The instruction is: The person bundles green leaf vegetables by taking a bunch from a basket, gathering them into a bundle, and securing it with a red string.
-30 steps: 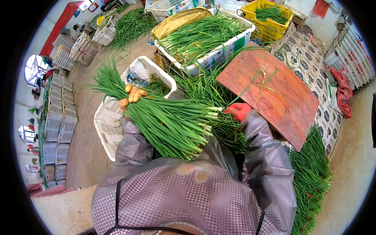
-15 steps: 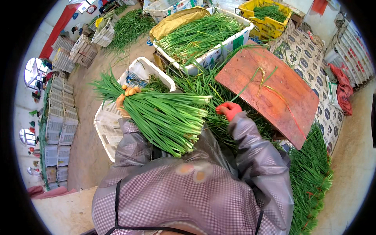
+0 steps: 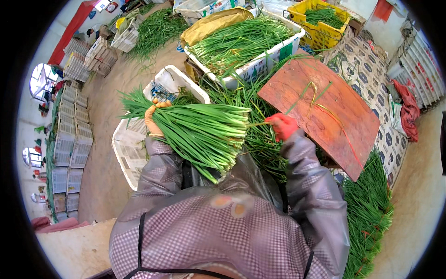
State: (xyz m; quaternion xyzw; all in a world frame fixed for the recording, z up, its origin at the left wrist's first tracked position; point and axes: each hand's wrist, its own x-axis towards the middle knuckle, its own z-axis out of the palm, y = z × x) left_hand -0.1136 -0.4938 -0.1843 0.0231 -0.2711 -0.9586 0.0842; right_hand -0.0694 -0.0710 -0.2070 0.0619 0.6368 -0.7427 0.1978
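My left hand (image 3: 152,120), in a tan glove, is wrapped round a thick bunch of green garlic chives (image 3: 200,132). The leafy tips spread past it to the left, and the pale cut ends fan out to the right. My right hand (image 3: 282,126), in a red glove, is closed just right of those ends. A thin yellowish chive leaf (image 3: 257,124) runs between its fingertips and the bunch. Under both hands, a heap of loose chives (image 3: 262,153) lies between my knees and the wooden board (image 3: 320,109).
A white plastic basket (image 3: 124,151) sits left under the bunch. Ahead stands a white crate (image 3: 274,56) full of chives, with a yellow crate (image 3: 320,37) behind. Tied chive bunches (image 3: 364,223) line the floor at right. Stacked crates (image 3: 69,139) stand far left.
My right hand has moved slightly right and up, drawing out a yellowish leaf from the cut ends. The bunch in my left hand has tilted and shifted a little.
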